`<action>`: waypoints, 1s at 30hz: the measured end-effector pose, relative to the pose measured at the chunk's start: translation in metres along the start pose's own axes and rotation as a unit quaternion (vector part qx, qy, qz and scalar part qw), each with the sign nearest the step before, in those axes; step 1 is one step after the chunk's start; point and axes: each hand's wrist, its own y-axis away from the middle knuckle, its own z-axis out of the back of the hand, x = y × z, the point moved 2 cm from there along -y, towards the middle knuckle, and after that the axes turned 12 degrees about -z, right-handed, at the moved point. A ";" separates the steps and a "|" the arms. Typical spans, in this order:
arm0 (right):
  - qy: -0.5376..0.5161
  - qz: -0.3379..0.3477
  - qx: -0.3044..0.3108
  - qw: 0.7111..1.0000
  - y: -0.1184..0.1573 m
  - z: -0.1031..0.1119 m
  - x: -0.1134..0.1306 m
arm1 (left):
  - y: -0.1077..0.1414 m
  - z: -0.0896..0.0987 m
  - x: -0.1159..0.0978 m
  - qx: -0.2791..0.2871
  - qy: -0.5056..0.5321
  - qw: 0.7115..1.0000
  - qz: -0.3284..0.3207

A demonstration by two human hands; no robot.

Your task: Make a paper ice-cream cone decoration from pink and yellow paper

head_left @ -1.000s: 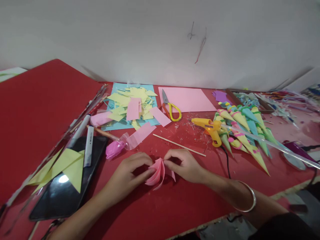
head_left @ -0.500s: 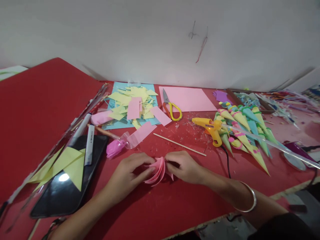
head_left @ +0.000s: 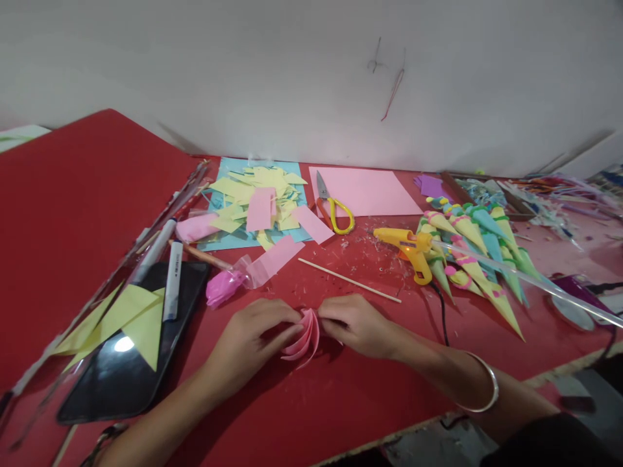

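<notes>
Several layered, curved pink paper pieces [head_left: 306, 337] are held just above the red table between my two hands. My left hand [head_left: 260, 331] pinches their left side between thumb and fingers. On the other side, my right hand [head_left: 353, 324] has its fingertips closed at the paper's right edge, and a small pink tip shows below it. Beyond both hands lies a thin wooden stick [head_left: 349, 280]. A pink plastic-wrapped bundle [head_left: 226, 285] rests left of the stick, close to my left hand.
A yellow glue gun [head_left: 406, 246] lies at right, beside a pile of paper cones [head_left: 474, 240]. Scissors [head_left: 333, 207] rest on a pink sheet [head_left: 374, 191]. Yellow paper scraps [head_left: 257, 185] cover a blue sheet. At left, a black phone-like slab [head_left: 117, 383] carries a marker [head_left: 172, 282] and yellow paper.
My right hand has shifted slightly left, closer to my left hand. The pink paper layers look more bunched together, and less of the tip beneath my right hand shows.
</notes>
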 end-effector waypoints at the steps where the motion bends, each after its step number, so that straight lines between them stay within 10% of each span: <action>1: 0.001 0.001 0.001 1.000 0.000 0.000 0.000 | 0.000 0.000 0.000 -0.002 -0.001 1.000 -0.003; 30: -0.064 0.049 -0.107 0.991 0.004 0.003 0.000 | 0.001 -0.003 0.006 -0.019 -0.099 0.989 -0.107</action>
